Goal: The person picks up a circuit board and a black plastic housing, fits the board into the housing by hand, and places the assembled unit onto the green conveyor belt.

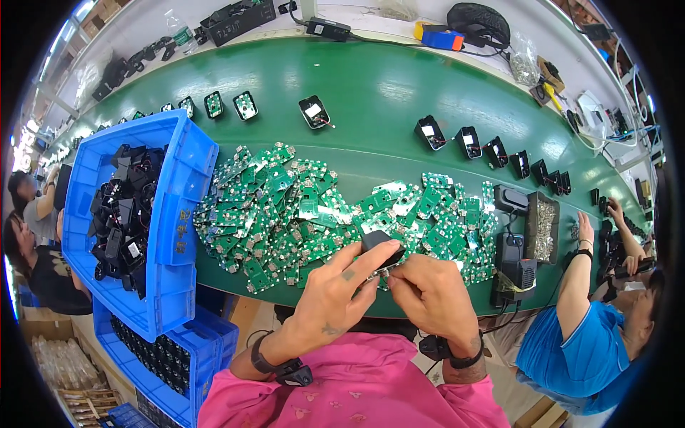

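My left hand is closed around a small black plastic housing, its index finger stretched along the top. My right hand is pinched at the housing's lower edge; whatever lies between its fingertips is hidden. Just beyond both hands spreads a large heap of green circuit boards. Across the table stands an open black housing with a white label and a short wire with a small connector. Several similar black housings form a row to its right. To its left, housings with green boards inside form another row.
A blue crate of black housings stands at the left, above another blue crate. Right of the boards are a black device with cables and a bin of small metal parts. Co-workers sit at both sides, one in a blue shirt.
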`<state>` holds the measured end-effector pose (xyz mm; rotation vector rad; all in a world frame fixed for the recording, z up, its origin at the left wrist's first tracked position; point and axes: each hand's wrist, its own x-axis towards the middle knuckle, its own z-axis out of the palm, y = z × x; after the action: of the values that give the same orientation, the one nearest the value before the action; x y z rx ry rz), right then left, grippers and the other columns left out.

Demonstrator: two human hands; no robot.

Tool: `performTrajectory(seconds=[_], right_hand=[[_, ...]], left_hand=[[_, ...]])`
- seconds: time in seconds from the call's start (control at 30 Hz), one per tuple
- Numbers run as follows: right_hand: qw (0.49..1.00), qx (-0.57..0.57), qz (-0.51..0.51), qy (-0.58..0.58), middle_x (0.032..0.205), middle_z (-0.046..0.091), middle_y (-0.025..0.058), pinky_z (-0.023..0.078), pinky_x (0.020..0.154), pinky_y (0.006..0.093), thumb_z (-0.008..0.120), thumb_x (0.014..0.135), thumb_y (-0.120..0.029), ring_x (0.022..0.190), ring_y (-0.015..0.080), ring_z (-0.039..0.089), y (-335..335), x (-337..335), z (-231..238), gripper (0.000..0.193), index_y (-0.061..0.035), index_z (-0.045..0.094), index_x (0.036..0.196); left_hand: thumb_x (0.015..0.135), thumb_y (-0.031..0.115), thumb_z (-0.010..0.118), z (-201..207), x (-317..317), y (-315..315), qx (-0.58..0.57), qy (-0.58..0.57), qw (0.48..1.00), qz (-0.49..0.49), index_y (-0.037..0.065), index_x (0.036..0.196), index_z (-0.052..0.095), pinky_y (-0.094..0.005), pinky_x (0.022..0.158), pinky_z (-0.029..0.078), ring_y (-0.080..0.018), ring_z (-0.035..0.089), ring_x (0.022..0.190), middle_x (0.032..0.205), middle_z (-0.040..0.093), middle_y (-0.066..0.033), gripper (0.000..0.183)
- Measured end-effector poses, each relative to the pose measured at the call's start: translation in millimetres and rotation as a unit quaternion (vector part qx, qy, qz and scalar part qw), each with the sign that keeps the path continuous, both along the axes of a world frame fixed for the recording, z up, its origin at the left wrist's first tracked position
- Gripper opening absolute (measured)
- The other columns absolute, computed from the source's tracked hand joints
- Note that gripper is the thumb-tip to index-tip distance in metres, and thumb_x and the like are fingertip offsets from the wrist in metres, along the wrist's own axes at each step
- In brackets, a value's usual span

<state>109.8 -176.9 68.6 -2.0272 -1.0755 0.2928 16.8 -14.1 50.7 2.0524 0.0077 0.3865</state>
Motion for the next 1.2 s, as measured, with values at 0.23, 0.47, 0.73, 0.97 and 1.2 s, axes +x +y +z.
performTrajectory(seconds=[0.23,0.47,0.73,0.97,1.2], right_hand=[[0.999,-0.022,-0.028,-0.037,0.073,0.060,0.0151,0.047,0.055,0.0420,0.065,0.083,-0.004,0.064,0.0344,0.061,9.9,-5.8,-11.1,0.005,0.0002,0.064,0.084],[0.994,0.041,-0.097,-0.043,0.074,0.059,0.0127,0.045,0.054,0.0380,0.062,0.090,-0.005,0.060,0.0290,0.059,25.0,-13.4,-23.3,0.006,0.0006,0.062,0.088],[0.981,0.072,-0.140,0.113,0.068,0.063,0.0052,0.044,0.047,0.0248,0.062,0.094,-0.008,0.053,0.0087,0.059,21.7,-6.4,-47.2,0.012,0.0037,0.062,0.094],[0.972,0.132,-0.195,0.023,0.075,0.065,0.0085,0.049,0.055,0.0265,0.072,0.086,-0.004,0.061,0.0162,0.064,24.6,-25.9,-29.8,0.013,0.0026,0.065,0.096],[0.961,0.191,-0.125,0.156,0.074,0.063,0.0094,0.046,0.055,0.0298,0.069,0.087,-0.006,0.062,0.0178,0.060,19.6,-20.0,-34.2,0.010,0.0022,0.069,0.092]], left_hand=[[0.081,0.000,0.066,-7.7,-0.4,-1.8,0.091,-0.027,0.994,0.047,0.021,0.134,0.057,-0.0406,0.060,0.056,-0.0355,0.066,0.069,0.106,0.062,-0.0181,0.058],[0.086,-0.006,0.063,-28.8,9.2,7.0,-0.245,0.048,0.968,0.036,0.005,0.136,0.053,-0.0290,0.076,0.059,-0.0184,0.068,0.092,0.115,0.063,-0.0119,0.052],[0.078,-0.005,0.074,-25.3,4.9,20.0,-0.324,0.104,0.940,0.000,0.004,0.140,0.046,-0.0274,0.084,0.058,-0.0149,0.064,0.103,0.127,0.058,-0.0101,0.069],[0.073,0.001,0.080,-31.1,9.1,16.7,-0.131,0.051,0.989,0.039,0.007,0.138,0.052,-0.0275,0.073,0.060,-0.0169,0.069,0.095,0.117,0.066,-0.0118,0.071],[0.073,-0.004,0.075,-37.6,12.1,18.0,-0.033,-0.020,0.999,-0.010,0.006,0.133,0.055,-0.0287,0.076,0.058,-0.0169,0.066,0.097,0.120,0.061,-0.0111,0.064]])
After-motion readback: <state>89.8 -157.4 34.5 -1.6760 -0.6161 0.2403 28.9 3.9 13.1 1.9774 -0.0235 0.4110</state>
